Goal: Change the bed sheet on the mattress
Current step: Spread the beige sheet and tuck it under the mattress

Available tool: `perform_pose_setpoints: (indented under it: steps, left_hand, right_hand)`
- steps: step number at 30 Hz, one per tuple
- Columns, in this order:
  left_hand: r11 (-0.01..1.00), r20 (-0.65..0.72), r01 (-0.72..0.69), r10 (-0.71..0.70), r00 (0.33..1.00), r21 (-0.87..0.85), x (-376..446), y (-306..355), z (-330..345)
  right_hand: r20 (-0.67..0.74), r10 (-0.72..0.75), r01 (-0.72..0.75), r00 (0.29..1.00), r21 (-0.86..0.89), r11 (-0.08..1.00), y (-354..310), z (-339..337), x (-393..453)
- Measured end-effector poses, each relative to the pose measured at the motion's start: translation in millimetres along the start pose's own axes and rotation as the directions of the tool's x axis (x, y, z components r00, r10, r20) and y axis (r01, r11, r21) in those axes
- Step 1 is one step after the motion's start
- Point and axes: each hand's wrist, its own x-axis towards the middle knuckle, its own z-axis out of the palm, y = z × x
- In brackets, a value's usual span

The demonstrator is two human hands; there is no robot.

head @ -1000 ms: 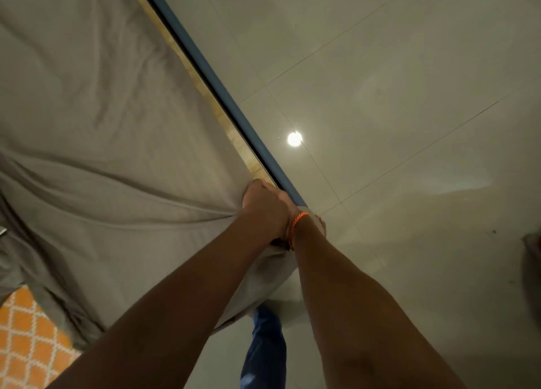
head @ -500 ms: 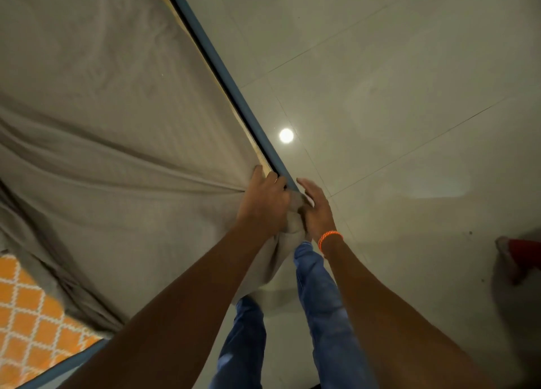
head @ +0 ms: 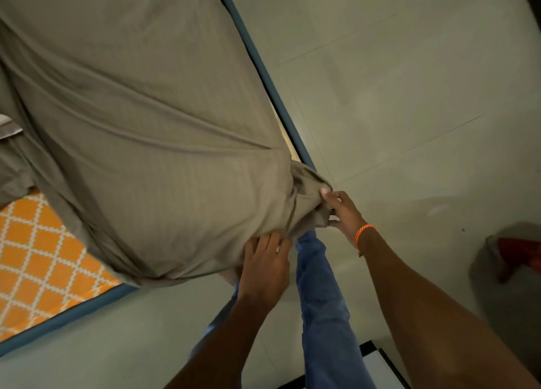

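A grey-brown bed sheet (head: 152, 131) is stretched over the mattress and bunched at the near corner. The mattress (head: 38, 254) shows at lower left with an orange lattice cover and blue piping. My left hand (head: 265, 264) reaches under the sheet's lower edge at the corner, fingers against the fabric. My right hand (head: 341, 210), with an orange wrist band, pinches the gathered sheet corner beside the blue mattress edge (head: 281, 101).
Pale tiled floor (head: 409, 81) lies to the right of the bed. My legs in blue jeans (head: 319, 301) stand below the corner. A red and grey object (head: 515, 254) sits at the right edge. A white, dark-edged thing (head: 377, 368) is at the bottom.
The view has pulled back and the sheet corner has been drawn towards me, off the mattress corner. My hands have separated: the left dropped under the sheet's edge, the right holds the bunched corner.
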Motion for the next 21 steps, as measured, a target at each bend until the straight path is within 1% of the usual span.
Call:
perform_pose_setpoints:
  steps: [2,3,4,5,6,7,8,9,10,12,14,16,17,18,19,20,21]
  left_hand:
    - [0.993,0.055,0.115,-0.113,0.992,-0.038,-7.4,0.8,4.2]
    - [0.986,0.066,0.156,-0.152,0.986,-0.054,-9.4,0.8,4.8]
    - [0.982,0.064,0.179,-0.175,0.983,-0.066,-11.0,0.0,5.3]
    - [0.979,0.053,0.186,-0.182,0.982,-0.080,-10.8,-2.2,6.6]
    - [0.978,0.038,0.186,-0.183,0.982,-0.092,-9.8,-5.0,7.6]
    - [0.976,0.010,0.190,-0.190,0.982,-0.109,-8.4,-7.5,10.0]
    - [0.971,-0.022,0.202,-0.207,0.978,-0.126,-7.5,-10.0,11.0]
    - [0.967,-0.062,0.208,-0.218,0.974,-0.146,-7.2,-11.1,11.9]
    - [0.965,-0.113,0.200,-0.220,0.969,-0.169,-7.6,-10.4,11.7]
    - [0.959,-0.218,0.164,-0.215,0.952,-0.230,-10.9,-5.9,12.0]
    - [0.938,-0.270,0.154,-0.243,0.932,-0.312,-12.6,-1.2,12.2]
    - [0.932,-0.243,0.179,-0.262,0.934,-0.316,-14.2,1.0,16.7]
    - [0.930,-0.228,0.206,-0.281,0.932,-0.305,-16.5,2.8,18.9]
    - [0.919,-0.228,0.233,-0.313,0.922,-0.317,-18.6,4.3,18.8]
    - [0.899,-0.248,0.263,-0.360,0.899,-0.351,-19.3,6.3,15.8]
    - [0.876,-0.268,0.283,-0.402,0.876,-0.390,-19.1,8.3,12.5]
    - [0.866,-0.288,0.279,-0.416,0.862,-0.415,-17.1,9.8,8.9]
  right_hand:
    - [0.033,-0.010,0.006,0.999,0.115,0.993,16.0,25.0,-18.5]
    - [0.019,-0.037,0.034,0.999,0.146,0.989,21.7,40.2,-25.7]
    - [-0.037,-0.061,0.065,0.997,0.117,0.991,26.1,57.1,-33.5]
    - [-0.119,-0.106,0.116,0.987,0.083,0.990,31.6,72.5,-38.7]
    - [-0.218,-0.171,0.179,0.961,0.019,0.984,32.8,87.0,-45.7]
    - [-0.315,-0.265,0.251,0.911,-0.085,0.964,34.2,99.5,-52.1]
    - [-0.369,-0.358,0.305,0.858,-0.197,0.932,31.7,109.7,-60.5]
    - [-0.382,-0.439,0.350,0.813,-0.283,0.893,29.6,115.4,-67.5]
    - [-0.376,-0.497,0.372,0.782,-0.357,0.857,26.0,117.8,-73.0]
    - [-0.317,-0.576,0.443,0.753,-0.401,0.801,12.4,120.9,-81.2]
    - [-0.174,-0.668,0.588,0.724,-0.351,0.729,-6.1,128.0,-88.9]
    - [-0.007,-0.729,0.688,0.685,-0.325,0.649,-21.1,141.4,-94.7]
    - [0.016,-0.744,0.696,0.668,-0.366,0.617,-24.1,146.9,-94.8]
    - [-0.007,-0.739,0.671,0.674,-0.413,0.616,-23.2,150.0,-91.7]
    - [-0.075,-0.722,0.620,0.688,-0.456,0.639,-20.3,149.3,-85.8]
    - [-0.161,-0.684,0.550,0.712,-0.479,0.684,-15.1,145.8,-80.1]
    - [-0.219,-0.655,0.481,0.723,-0.521,0.705,-8.4,139.7,-75.5]
